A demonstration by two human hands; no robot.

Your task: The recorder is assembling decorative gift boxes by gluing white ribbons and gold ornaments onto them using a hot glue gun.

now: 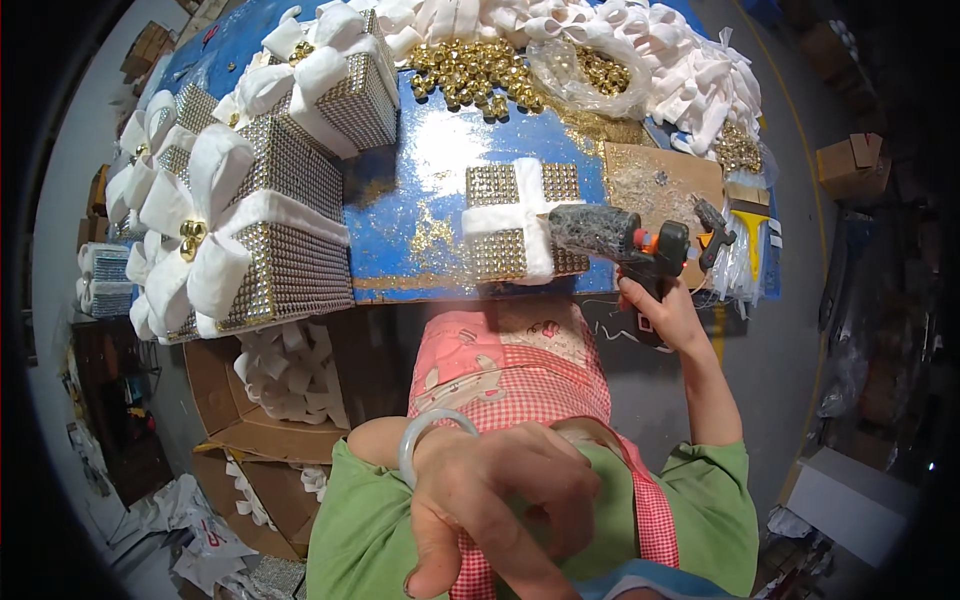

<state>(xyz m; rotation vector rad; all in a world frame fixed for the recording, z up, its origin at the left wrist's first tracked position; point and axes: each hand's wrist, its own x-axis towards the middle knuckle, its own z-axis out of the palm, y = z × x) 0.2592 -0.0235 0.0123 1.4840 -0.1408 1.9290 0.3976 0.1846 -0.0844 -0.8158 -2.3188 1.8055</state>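
My right hand (672, 318) is closed round the handle of a black pistol-grip tool (592, 232) with orange-red parts; whether it is a glue gun or a heat gun I cannot tell. Its dark, crusted barrel points left, over the right edge of a small stud-covered gift box (497, 248). White fabric ribbon (530, 220) crosses the box's top; no bow sits on it. Close to the camera, in front of my chest, my left hand (510, 490) is raised. Its thumb and forefinger are apart, the other fingers curl, and nothing shows in it.
Larger studded boxes with white bows (300, 180) crowd the blue table (400, 265) on the left. Gold bells (470, 75) and white bows (690, 70) are heaped behind. At right lie littered cardboard (655, 180), a second pistol-shaped tool (712, 232) and a yellow-handled brush (750, 235).
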